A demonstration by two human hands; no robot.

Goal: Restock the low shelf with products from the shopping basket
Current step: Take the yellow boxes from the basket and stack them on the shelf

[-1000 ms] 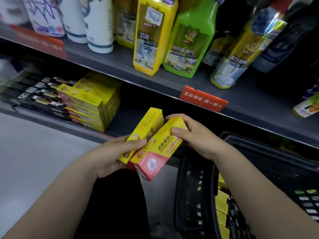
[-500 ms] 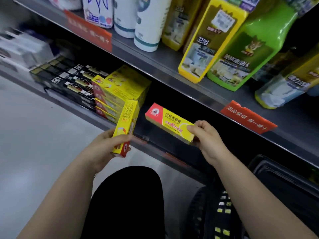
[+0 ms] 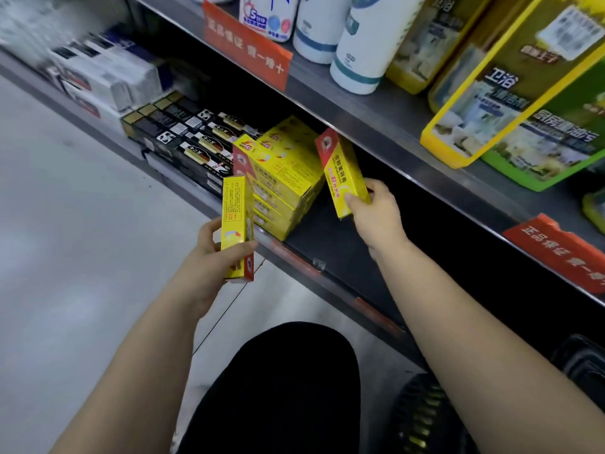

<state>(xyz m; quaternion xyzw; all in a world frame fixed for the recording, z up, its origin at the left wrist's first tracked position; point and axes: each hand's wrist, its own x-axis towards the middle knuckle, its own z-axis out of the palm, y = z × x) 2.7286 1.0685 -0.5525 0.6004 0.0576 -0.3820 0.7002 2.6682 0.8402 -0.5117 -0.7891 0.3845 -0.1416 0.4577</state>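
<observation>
My right hand [image 3: 376,217] pinches the near end of a yellow and red box [image 3: 342,172], whose far end reaches into the low shelf [image 3: 327,244] just right of the stack of same yellow boxes [image 3: 281,181]. In my left hand [image 3: 212,257] a second yellow box [image 3: 236,224] is gripped upright, in front of the shelf edge and left of the stack. Only a corner of the black shopping basket [image 3: 422,414] shows at the bottom right.
Black boxes [image 3: 193,142] and white boxes [image 3: 108,77] fill the low shelf left of the stack. The upper shelf [image 3: 376,113] carries white bottles [image 3: 363,44] and yellow and green refill packs [image 3: 510,93], with red price tags [image 3: 245,50] on its edge. My dark-clad knee [image 3: 281,388] is below.
Both hands have moved left and forward toward the shelf. My right hand has carried its box in beside the yellow stack; my left hand has turned its box upright. The basket has slid nearly out of view.
</observation>
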